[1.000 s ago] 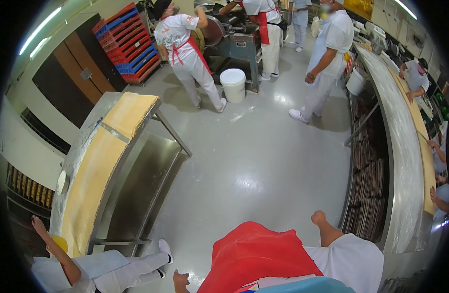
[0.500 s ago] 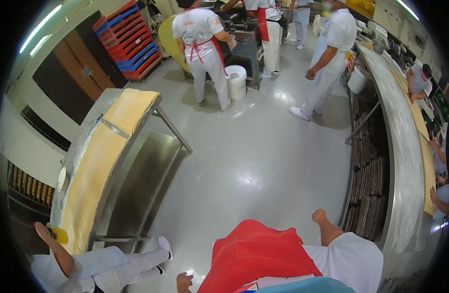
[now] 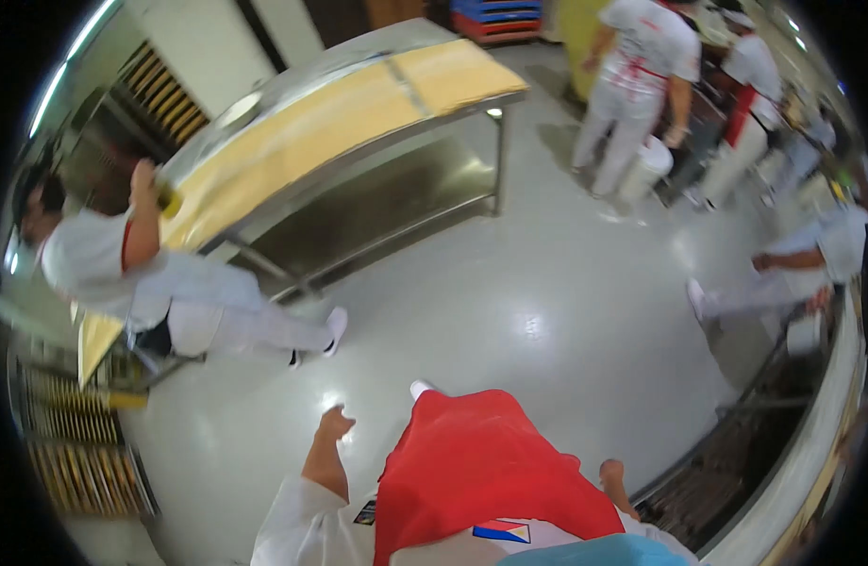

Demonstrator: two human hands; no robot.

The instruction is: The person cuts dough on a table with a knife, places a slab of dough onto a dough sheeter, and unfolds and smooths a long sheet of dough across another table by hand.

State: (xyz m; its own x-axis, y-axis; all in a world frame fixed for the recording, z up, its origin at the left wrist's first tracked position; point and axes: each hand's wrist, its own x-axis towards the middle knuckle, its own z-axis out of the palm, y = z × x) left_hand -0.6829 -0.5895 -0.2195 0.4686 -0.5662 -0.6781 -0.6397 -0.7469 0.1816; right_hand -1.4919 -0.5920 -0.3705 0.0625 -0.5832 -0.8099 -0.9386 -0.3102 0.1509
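My left hand (image 3: pixel 336 424) hangs low, left of my red apron (image 3: pixel 486 453), with its fingers loosely curled and nothing visible in it. On the other side of the apron, my right hand (image 3: pixel 612 469) is a small, closed shape whose fingers are hard to make out; no object shows in it. Both hands are over the grey floor (image 3: pixel 434 311) and touch nothing. Ahead on the left, a metal table (image 3: pixel 307 42) bears long yellow dough sheets (image 3: pixel 311 132), out of reach of both hands.
A person (image 3: pixel 170 274) stands at the table's left end. Several people work at the upper right near a white bucket (image 3: pixel 647 170). Another person (image 3: pixel 802 259) stands at the right by a long counter (image 3: pixel 792 462). Racks of trays (image 3: pixel 85 472) stand at the lower left.
The view has swung left, so the dough table is now ahead and the counter sits at the right edge. More of my left arm shows, and a white shoe appears beyond my apron.
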